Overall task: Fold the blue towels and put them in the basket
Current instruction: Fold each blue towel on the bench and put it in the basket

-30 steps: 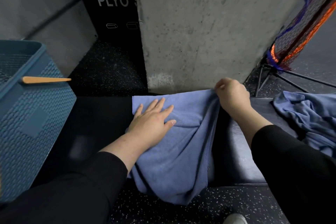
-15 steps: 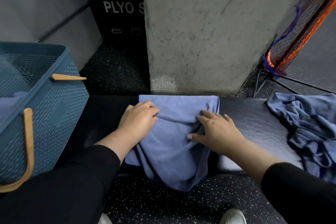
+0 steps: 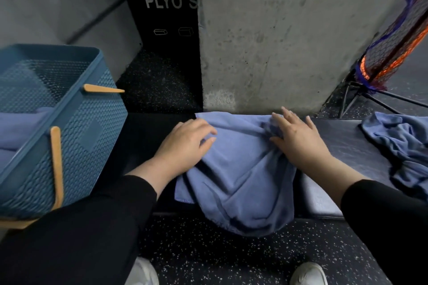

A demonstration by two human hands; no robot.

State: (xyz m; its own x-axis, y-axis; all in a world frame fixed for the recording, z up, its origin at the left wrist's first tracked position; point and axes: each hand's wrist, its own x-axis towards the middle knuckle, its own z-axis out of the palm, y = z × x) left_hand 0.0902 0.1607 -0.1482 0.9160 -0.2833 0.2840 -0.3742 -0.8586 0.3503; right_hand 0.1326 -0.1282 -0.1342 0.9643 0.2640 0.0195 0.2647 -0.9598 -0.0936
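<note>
Head view: both hands on blue towel (image 3: 240, 169) mid-table (image 3: 342, 143), near half drooping off front edge; left hand (image 3: 185, 146) fingers curled gripping left edge, right hand (image 3: 296, 139) fingers spread flat, basket (image 3: 76, 136) nearer left.

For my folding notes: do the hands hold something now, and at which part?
Left hand grips the towel near its far left corner; right hand presses its bunched far right edge.
</note>
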